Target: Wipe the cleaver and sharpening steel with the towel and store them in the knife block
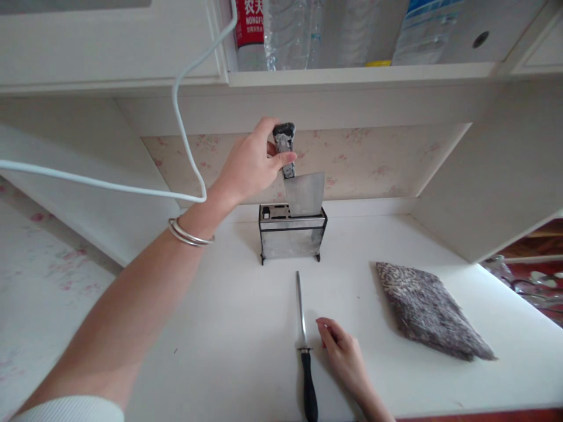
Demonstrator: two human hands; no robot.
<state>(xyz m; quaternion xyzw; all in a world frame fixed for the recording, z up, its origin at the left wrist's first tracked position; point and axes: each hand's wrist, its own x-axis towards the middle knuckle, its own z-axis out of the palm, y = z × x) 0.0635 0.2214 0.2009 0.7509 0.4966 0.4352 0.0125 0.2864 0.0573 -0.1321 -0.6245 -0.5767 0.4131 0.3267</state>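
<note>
My left hand grips the dark, worn handle of a cleaver with a broad metal blade. The blade points down, and its lower end is in a slot at the right of the knife block. This block has a black and metal frame with several slots on top. Resting on the counter, my right hand has its fingers curled in, with no object visible in them. Just left of it lies a sharpening steel, its black handle toward me. The right hand does not touch the steel.
A grey-brown fuzzy cloth lies on the white counter to the right. A white cable hangs in front of the left forearm. Overhead, a cabinet shelf holds plastic bottles. Side panels enclose the nook.
</note>
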